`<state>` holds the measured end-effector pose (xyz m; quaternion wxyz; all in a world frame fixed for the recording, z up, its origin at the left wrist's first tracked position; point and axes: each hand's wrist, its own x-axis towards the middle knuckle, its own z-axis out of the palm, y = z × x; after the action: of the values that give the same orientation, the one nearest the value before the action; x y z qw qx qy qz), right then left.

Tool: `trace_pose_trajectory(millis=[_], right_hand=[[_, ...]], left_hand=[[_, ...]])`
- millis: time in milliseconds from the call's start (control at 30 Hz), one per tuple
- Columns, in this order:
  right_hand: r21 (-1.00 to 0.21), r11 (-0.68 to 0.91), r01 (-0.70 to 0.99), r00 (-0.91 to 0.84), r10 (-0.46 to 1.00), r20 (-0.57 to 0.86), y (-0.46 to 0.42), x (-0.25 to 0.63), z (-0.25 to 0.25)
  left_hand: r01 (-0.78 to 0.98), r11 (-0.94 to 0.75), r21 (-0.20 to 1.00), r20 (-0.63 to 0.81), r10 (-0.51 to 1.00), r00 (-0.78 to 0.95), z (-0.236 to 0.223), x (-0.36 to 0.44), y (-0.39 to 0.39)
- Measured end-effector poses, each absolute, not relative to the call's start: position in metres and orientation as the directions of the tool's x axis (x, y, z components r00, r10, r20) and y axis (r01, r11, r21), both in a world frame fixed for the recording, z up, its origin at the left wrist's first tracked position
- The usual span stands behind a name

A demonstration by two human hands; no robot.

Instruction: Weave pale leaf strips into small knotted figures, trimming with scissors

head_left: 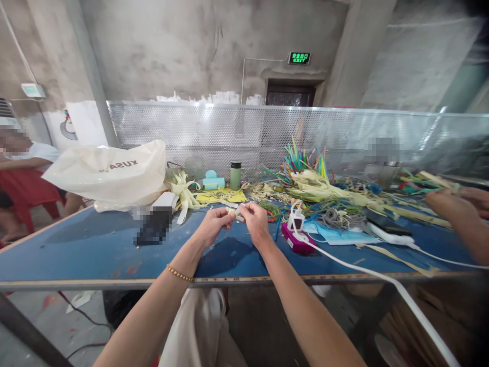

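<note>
Over the blue table (114,260), my left hand (214,223) and my right hand (255,223) meet near the middle. Both have their fingers closed in a pinch on a small pale strip of husk (237,214), partly hidden by the fingertips. A bead bracelet (179,273) circles my left wrist. Beyond my left hand lie loose pale husk strips (183,192). Nearest my right hand are thin green and red strands (272,211) and a purple power socket block (296,239) with a white charger (295,221) plugged in.
A large white bag (114,171) stands at the left. Toward the back are a green bottle (236,176) and heaped husks (317,186). At right lie a blue face mask (340,234) and a dark phone (389,223); another person's hands (454,204) work there. A white cable (367,273) crosses the table's front edge.
</note>
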<state>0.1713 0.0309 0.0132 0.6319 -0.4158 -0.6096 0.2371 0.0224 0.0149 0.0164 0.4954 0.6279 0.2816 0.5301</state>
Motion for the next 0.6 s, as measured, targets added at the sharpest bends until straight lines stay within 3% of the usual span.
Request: trace_pose_trajectory(millis=[167,333,600], right_hand=[[-0.761,0.572,0.307,0.107,0.773,0.625,0.0301,0.1735,0.0171],[-0.612,0.642,0.461,-0.131,0.732,0.669,0.0255,0.1742,0.0184],[-0.717,0.593,0.367,-0.071,0.786,0.614,0.0279,0.1746,0.0153]], left_hand=[[-0.016,-0.358,0.934,0.342,0.876,0.341,0.0154,0.0194,0.0132],[0.056,-0.33,0.942,0.286,0.88,0.379,0.0116,0.0171,0.0152],[-0.09,-0.24,0.967,0.256,0.908,0.33,0.0144,0.0155,0.0168]])
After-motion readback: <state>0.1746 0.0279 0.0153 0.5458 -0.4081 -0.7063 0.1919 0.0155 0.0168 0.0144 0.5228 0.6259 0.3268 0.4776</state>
